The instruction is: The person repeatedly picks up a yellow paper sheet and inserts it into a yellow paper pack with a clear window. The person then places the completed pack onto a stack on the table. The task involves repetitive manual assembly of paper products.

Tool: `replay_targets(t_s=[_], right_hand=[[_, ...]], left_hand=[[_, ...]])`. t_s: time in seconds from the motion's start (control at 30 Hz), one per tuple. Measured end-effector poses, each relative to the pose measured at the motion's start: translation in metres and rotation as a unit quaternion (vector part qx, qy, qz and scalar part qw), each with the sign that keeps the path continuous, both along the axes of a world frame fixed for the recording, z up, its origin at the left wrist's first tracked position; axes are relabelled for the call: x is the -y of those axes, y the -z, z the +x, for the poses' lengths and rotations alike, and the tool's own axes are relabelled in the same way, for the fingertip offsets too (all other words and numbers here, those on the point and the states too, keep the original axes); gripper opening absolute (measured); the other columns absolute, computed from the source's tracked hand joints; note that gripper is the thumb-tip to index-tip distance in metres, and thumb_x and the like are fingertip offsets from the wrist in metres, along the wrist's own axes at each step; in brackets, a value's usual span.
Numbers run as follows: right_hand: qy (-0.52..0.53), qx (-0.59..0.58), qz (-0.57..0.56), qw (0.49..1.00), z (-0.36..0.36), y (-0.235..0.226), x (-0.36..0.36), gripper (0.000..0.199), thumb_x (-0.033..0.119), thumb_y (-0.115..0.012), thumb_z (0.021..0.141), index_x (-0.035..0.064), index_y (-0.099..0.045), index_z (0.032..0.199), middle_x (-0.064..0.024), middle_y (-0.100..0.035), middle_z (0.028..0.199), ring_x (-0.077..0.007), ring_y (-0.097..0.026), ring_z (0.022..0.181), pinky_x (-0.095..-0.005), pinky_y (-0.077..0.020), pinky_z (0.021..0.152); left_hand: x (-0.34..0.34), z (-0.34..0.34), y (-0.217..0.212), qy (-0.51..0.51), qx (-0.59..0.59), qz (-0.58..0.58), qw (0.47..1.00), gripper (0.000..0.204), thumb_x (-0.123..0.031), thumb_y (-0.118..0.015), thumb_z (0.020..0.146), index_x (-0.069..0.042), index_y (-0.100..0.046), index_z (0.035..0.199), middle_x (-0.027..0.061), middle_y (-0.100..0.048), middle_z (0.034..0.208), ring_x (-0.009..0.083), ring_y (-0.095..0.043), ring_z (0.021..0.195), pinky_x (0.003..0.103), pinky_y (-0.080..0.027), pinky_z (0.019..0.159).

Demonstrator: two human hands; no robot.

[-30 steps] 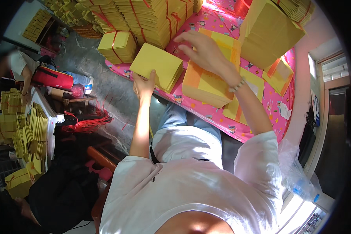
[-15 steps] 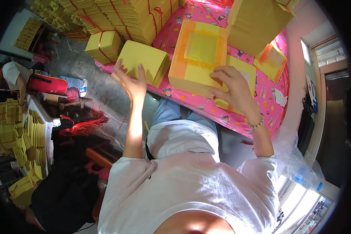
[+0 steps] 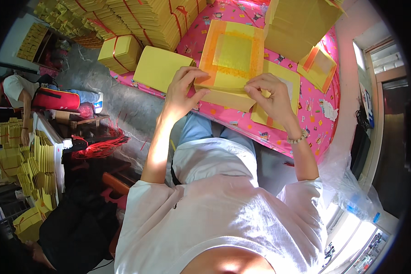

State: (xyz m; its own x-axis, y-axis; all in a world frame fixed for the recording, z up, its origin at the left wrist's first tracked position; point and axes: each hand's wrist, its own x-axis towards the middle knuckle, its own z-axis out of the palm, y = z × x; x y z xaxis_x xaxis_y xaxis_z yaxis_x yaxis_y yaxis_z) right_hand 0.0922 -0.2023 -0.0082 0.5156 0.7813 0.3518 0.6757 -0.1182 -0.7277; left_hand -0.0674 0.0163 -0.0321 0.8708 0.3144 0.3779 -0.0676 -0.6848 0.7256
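Observation:
A thick stack of yellow paper (image 3: pixel 233 55) lies in front of me, its top sheet printed with an orange frame around a shiny yellow rectangle. My left hand (image 3: pixel 182 93) closes on the near left corner of the top sheets, thumb below and fingers above. At the near right corner my right hand (image 3: pixel 270 93), a beaded bracelet on its wrist, pinches the same sheets. Their near edge is raised a little from the paper underneath; how many are held I cannot tell. Left of my left hand sits a plain yellow paper stack (image 3: pixel 160 68).
A pink patterned cloth (image 3: pixel 228 118) covers the table. Flat yellow sheets (image 3: pixel 278 82) lie to the right, beside a tall yellow stack (image 3: pixel 297 32). Red-tied bundles (image 3: pixel 141 23) rise at the back left. Another person (image 3: pixel 20 89) sits at far left near a bench of folded yellow paper (image 3: pixel 39 160).
My left hand has moved right, from over the plain stack to the printed stack's near left corner. My right hand has closed on the near right corner, and the top sheets' near edge has lifted.

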Motion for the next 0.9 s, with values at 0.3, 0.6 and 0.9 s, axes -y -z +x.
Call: replay_targets(t_s=[0.3,0.6,0.9], right_hand=[[0.016,-0.095,-0.014,0.995,0.0027,0.0018,-0.0018,0.007,0.006,-0.070,0.083,-0.0002,-0.071,0.082,-0.0071,-0.069,0.082,-0.0159,-0.062,0.081,-0.0294,-0.0479,0.075],[0.012,-0.103,-0.018,0.994,0.0060,0.0046,-0.0019,0.007,0.007,-0.070,0.083,-0.0002,-0.072,0.083,-0.0074,-0.069,0.083,-0.0158,-0.063,0.082,-0.0293,-0.0481,0.076],[0.018,-0.113,-0.026,0.993,0.0062,0.0042,-0.0020,0.008,0.007,-0.070,0.084,-0.0005,-0.072,0.083,-0.0074,-0.069,0.083,-0.0155,-0.063,0.082,-0.0288,-0.0480,0.077]], left_hand=[[0.0005,0.0004,-0.0052,0.003,-0.010,-0.020,1.000,0.039,-0.007,-0.077,0.072,-0.006,-0.064,0.108,0.0100,-0.058,0.113,0.0291,-0.056,0.108,0.037,-0.048,0.090],[-0.0008,0.0011,-0.0049,0.006,-0.011,-0.017,1.000,0.038,-0.008,-0.077,0.072,-0.006,-0.064,0.108,0.0103,-0.058,0.112,0.0292,-0.057,0.107,0.037,-0.048,0.089],[-0.0012,0.0013,-0.0066,0.009,-0.019,-0.011,1.000,0.036,-0.010,-0.076,0.074,-0.005,-0.064,0.108,0.0106,-0.058,0.111,0.0296,-0.057,0.107,0.037,-0.048,0.089]])
